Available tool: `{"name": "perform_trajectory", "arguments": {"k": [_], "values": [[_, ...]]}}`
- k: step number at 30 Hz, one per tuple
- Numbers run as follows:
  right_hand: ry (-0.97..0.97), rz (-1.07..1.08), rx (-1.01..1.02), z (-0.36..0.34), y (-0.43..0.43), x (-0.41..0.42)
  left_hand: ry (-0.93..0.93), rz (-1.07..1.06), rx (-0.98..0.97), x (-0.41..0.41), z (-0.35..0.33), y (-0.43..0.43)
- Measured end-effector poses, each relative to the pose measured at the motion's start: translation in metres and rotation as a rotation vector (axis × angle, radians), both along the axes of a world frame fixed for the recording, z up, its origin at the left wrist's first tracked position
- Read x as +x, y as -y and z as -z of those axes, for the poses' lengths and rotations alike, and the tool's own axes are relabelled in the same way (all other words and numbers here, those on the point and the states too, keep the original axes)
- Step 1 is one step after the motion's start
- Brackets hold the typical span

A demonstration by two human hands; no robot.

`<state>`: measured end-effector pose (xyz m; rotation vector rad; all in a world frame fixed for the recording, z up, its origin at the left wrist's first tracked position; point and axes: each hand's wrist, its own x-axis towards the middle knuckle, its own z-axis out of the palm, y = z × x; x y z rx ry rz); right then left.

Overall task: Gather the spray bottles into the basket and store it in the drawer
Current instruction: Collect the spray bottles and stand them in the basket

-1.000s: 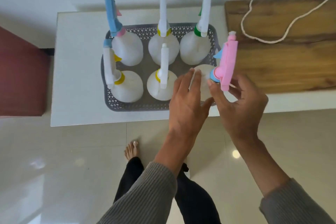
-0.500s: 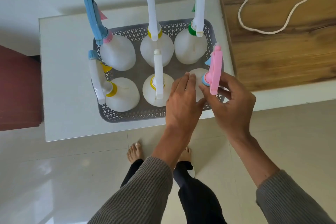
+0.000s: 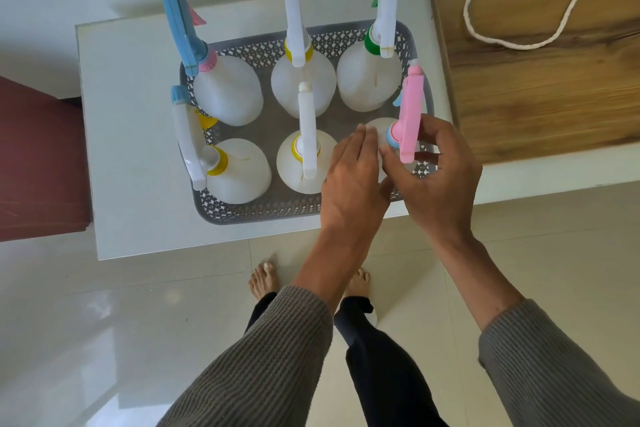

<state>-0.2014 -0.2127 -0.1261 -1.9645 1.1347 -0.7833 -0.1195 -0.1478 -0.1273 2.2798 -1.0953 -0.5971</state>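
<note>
A grey perforated basket (image 3: 256, 210) sits on a white table (image 3: 135, 156) and holds several white spray bottles standing upright. The bottle with the pink sprayer head (image 3: 410, 114) stands in the basket's front right corner. My right hand (image 3: 436, 180) curls around its neck and head from the right. My left hand (image 3: 353, 180) lies flat against that bottle's left side, fingers together. Beside it stands a bottle with a white head and yellow collar (image 3: 306, 156). The pink-headed bottle's body is mostly hidden by my hands.
A wooden board (image 3: 540, 80) with a loop of white cord (image 3: 519, 42) lies on the table to the right of the basket. A dark red piece of furniture (image 3: 38, 163) stands left of the table. My bare feet are on the tiled floor below.
The pink-headed bottle came down and left into the basket's front right corner, with both hands following it. The view shifted, so the table sits a little differently in frame.
</note>
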Motion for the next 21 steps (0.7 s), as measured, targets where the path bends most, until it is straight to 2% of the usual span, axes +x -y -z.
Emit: {"name": "perform_trajectory", "arguments": {"k": [5,10,16,21], "values": [[-0.016,-0.005,0.007,-0.005,-0.005,-0.009,0.026,-0.042,-0.026,-0.006,-0.007,-0.008],[-0.156,-0.02,-0.055,-0.006,-0.031,-0.033,0.138,-0.064,-0.09,-0.025,-0.015,-0.048],[-0.351,-0.084,-0.166,-0.001,-0.1,-0.035,0.28,-0.061,-0.166,-0.021,-0.012,-0.136],[-0.507,-0.251,-0.13,0.014,-0.166,-0.015,0.207,-0.145,-0.112,0.026,0.003,-0.237]]}}
